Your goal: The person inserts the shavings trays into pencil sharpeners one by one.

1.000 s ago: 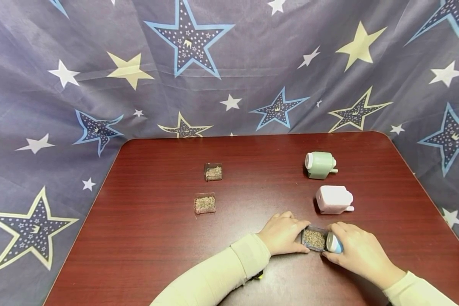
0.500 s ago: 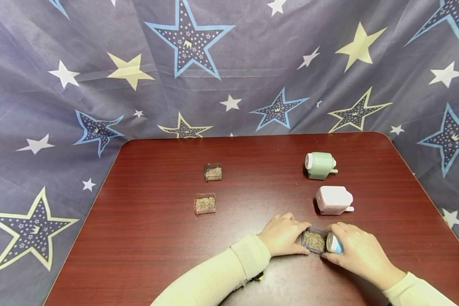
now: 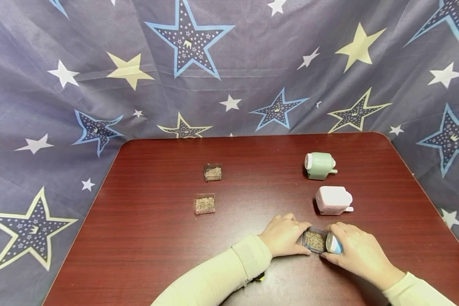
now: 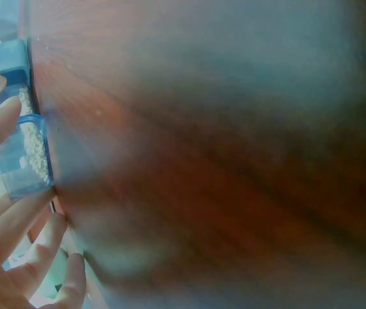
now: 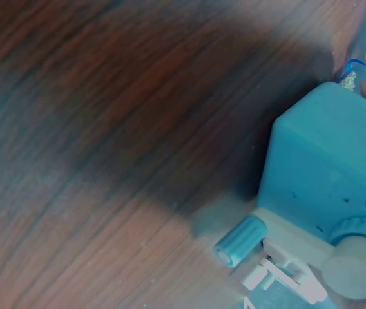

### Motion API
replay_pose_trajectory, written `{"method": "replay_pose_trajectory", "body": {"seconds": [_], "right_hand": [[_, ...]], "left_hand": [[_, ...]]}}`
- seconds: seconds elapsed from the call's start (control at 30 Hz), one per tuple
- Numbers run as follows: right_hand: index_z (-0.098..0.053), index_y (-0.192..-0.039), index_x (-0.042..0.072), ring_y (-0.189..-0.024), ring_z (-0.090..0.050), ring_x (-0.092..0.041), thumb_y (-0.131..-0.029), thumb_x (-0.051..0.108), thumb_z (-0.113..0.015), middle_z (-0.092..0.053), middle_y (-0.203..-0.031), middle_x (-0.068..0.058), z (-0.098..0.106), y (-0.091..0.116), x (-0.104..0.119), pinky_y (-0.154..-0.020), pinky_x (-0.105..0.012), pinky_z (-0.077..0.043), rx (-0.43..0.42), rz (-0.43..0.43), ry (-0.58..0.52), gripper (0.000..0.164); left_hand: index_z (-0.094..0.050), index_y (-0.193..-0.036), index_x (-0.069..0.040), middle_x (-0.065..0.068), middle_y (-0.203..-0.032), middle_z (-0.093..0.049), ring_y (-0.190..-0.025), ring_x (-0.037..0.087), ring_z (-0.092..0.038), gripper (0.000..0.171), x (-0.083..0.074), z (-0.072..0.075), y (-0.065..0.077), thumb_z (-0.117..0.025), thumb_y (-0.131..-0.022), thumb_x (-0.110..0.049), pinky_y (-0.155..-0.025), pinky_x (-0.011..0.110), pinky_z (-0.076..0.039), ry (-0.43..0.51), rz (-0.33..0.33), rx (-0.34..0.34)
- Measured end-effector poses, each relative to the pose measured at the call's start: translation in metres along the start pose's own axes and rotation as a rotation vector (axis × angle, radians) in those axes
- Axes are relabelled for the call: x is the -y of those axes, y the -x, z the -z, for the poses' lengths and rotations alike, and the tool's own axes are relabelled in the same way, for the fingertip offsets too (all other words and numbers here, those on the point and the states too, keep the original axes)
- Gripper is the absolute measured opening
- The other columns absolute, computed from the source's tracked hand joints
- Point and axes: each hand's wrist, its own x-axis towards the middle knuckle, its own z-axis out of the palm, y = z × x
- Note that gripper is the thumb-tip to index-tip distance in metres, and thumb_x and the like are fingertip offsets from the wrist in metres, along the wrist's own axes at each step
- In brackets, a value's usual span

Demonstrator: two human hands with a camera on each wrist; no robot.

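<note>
My left hand (image 3: 284,236) grips the outer end of a clear drawer (image 3: 315,240) filled with pencil shavings, thumb on the near side and fingers on the far side. Wrapped over a blue crank pencil sharpener (image 3: 335,245) is my right hand (image 3: 359,253), which hides most of its body. The sharpener lies low on the table, its white round front beside the drawer. In the left wrist view, the drawer (image 4: 35,154) lines up with the blue body (image 4: 9,56) and overlaps its opening. The right wrist view shows the sharpener's crank handle (image 5: 241,240) at the back.
A pink sharpener (image 3: 333,200) and a green sharpener (image 3: 319,165) stand beyond my right hand. Two more clear drawers, a nearer one (image 3: 204,204) and a farther one (image 3: 213,173), hold shavings left of centre. A star-patterned cloth (image 3: 229,68) hangs behind the table (image 3: 137,255).
My left hand and the drawer have shifted very slightly right, toward the blue sharpener. My right hand stays in place.
</note>
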Motion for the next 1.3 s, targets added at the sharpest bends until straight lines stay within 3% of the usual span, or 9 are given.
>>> {"method": "replay_pose_trajectory", "body": {"seconds": [0.53, 1.13, 1.3], "right_hand": [[-0.066, -0.095, 0.014, -0.072, -0.060, -0.018, -0.051, 0.035, -0.091, -0.064, -0.086, 0.002, 0.0017, -0.0002, -0.0004, -0.053, -0.041, -0.048, 0.032, -0.011, 0.002, 0.055], [-0.067, -0.095, 0.012, -0.073, -0.061, -0.018, -0.052, 0.037, -0.091, -0.066, -0.087, 0.000, 0.0016, -0.0006, 0.0006, -0.053, -0.041, -0.048, 0.013, -0.002, 0.005, 0.055], [-0.067, -0.096, 0.012, -0.073, -0.061, -0.018, -0.053, 0.037, -0.091, -0.067, -0.088, 0.000, 0.0015, -0.0006, 0.0011, -0.053, -0.041, -0.048, 0.029, -0.010, 0.004, 0.054]], "left_hand": [[-0.066, -0.136, -0.024, -0.014, -0.117, -0.074, -0.091, 0.006, -0.051, 0.070, -0.0023, -0.0009, -0.0027, -0.070, -0.076, -0.062, -0.075, 0.023, -0.039, 0.011, -0.015, 0.000], [-0.066, -0.135, -0.025, -0.016, -0.115, -0.074, -0.091, 0.005, -0.050, 0.070, -0.0064, 0.0018, -0.0064, -0.070, -0.076, -0.063, -0.077, 0.023, -0.039, -0.020, -0.027, 0.018], [-0.065, -0.135, -0.024, -0.015, -0.107, -0.074, -0.090, 0.005, -0.050, 0.071, -0.0073, 0.0019, -0.0060, -0.069, -0.076, -0.063, -0.075, 0.023, -0.039, -0.020, -0.025, 0.028]]}}
